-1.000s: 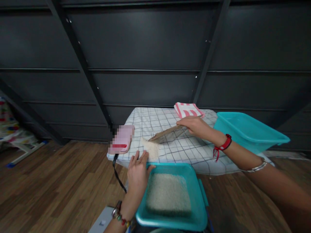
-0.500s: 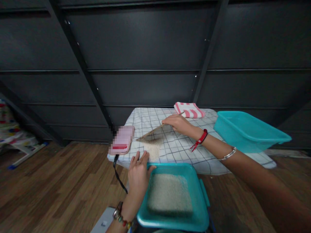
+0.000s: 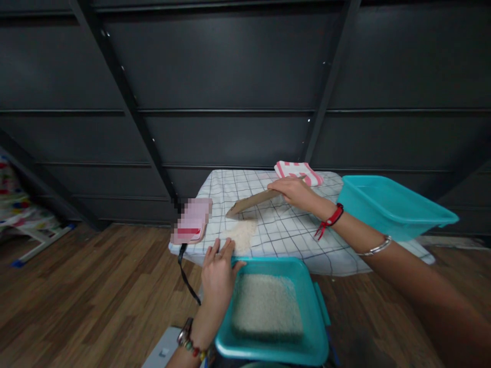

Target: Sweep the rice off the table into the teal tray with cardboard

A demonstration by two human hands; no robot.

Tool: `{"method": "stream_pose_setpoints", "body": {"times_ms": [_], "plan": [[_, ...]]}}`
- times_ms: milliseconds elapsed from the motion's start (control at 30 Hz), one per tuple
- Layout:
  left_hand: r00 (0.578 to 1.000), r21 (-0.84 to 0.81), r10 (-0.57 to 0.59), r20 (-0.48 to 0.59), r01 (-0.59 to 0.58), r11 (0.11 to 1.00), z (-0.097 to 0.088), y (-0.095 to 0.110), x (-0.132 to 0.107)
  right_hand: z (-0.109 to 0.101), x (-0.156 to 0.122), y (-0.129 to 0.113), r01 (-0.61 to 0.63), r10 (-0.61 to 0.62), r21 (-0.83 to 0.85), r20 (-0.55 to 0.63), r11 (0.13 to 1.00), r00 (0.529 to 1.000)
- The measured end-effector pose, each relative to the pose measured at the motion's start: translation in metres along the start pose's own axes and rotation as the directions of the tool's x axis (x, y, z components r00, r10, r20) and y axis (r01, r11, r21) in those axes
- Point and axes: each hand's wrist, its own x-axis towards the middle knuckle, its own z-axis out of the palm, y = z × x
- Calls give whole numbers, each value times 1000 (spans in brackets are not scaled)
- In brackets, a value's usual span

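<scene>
My right hand (image 3: 297, 193) grips a flat brown piece of cardboard (image 3: 251, 201) by its right end. The cardboard slants down to the left, its broad face partly turned toward me, over the checked cloth. Just in front of it lies a thin patch of pale, rice-like grains (image 3: 244, 234). My left hand (image 3: 218, 273) rests with fingers stretched out at the cloth's front edge, left of the grains. Its thumb is by the back left corner of a teal basin (image 3: 315, 306). A layer of the same pale grains (image 3: 268, 305) covers the basin's bottom.
A checked white cloth (image 3: 303, 230) covers the table. On it are a pink phone-like item (image 3: 194, 217) at left, a pink-and-white striped cloth (image 3: 310, 176) at the back, and a second teal basin (image 3: 387, 209) at right. Behind stands a dark panelled wall (image 3: 230, 66).
My right hand has moved right and slightly up. The cardboard has come away from the grains and tilted, showing more of its face. My left hand stays in place.
</scene>
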Motion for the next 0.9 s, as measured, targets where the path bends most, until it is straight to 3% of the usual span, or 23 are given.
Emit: {"method": "stream_pose_setpoints", "body": {"times_ms": [133,300,433,667,800,900], "plan": [[1000,3,-4,-20,4,1000,1,0,0,-4,-12,-5,18,-17,-17,33,1000,999],[1000,-4,-5,-11,5,1000,1,0,0,-26,-41,-12,84,-83,-39,20,996,996],[1000,-7,-2,-9,2,1000,-1,1,1,-45,-60,-29,134,-134,-66,9,989,991],[1000,13,-1,-7,1,1000,-1,0,1,-70,-79,-64,115,-113,-99,26,988,993],[1000,18,-2,-4,2,1000,1,0,0,-83,-86,-84,75,-75,-22,-10,997,997],[1000,15,-3,-18,3,1000,3,-1,0,-88,-95,-98,-79,80,70,-5,994,997]]}}
